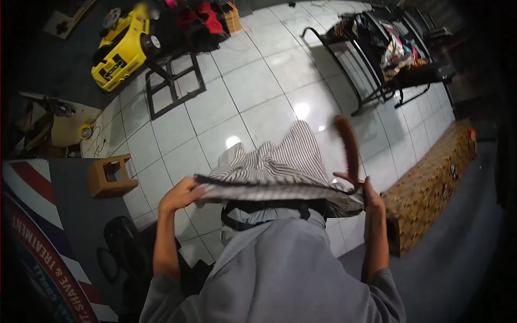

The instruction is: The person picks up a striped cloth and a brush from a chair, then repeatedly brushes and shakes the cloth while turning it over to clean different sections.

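A white cloth with thin dark stripes (291, 156), like a barber cape, is stretched across in front of my waist. Its dark-trimmed edge runs between my hands, and the rest droops forward over the floor. My left hand (180, 195) is closed on the left end of that edge. At the other end, my right hand (374, 198) grips the cloth's corner between thumb and fingers. A long, curved brown brush-like thing (347, 142) rises from beside the right fingers, smeared by motion; I cannot tell whether that hand holds it too.
A tan stool (112, 176) stands to the left on the tiled floor (258, 70). A long patterned brown box-like bench (431, 188) lies to the right. Farther off are a yellow toy car (121, 51), a black metal frame (175, 86) and a black rack with clothes (398, 54).
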`<state>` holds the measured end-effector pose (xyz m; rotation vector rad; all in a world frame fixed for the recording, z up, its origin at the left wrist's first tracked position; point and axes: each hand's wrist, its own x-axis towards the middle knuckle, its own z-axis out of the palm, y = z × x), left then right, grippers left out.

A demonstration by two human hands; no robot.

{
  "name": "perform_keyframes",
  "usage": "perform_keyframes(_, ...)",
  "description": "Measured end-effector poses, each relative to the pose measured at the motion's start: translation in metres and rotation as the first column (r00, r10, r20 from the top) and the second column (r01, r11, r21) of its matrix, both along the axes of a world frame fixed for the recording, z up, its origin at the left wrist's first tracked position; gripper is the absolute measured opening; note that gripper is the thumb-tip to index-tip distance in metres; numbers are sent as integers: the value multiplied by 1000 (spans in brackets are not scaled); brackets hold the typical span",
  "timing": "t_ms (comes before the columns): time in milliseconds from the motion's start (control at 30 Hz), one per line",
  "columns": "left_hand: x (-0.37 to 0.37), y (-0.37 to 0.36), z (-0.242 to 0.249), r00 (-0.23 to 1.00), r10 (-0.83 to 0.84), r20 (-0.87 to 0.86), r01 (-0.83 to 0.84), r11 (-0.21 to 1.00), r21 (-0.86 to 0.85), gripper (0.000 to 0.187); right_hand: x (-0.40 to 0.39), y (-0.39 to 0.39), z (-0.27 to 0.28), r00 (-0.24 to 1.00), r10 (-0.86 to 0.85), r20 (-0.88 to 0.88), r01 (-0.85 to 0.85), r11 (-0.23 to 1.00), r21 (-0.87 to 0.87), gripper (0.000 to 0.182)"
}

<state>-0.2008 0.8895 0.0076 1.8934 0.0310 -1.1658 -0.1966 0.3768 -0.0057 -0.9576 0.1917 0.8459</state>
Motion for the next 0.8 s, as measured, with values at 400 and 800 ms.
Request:
perform_keyframes(400,-154,-27,-97,870,370,-327,-404,914,-39,47,-80,20,-41,958,93,-271,-241,771,-589,49)
perform_keyframes(800,-171,-33,-182,389,714,-582,-865,501,37,40,-28,23,-154,973,229,-36,-214,828,-518,21)
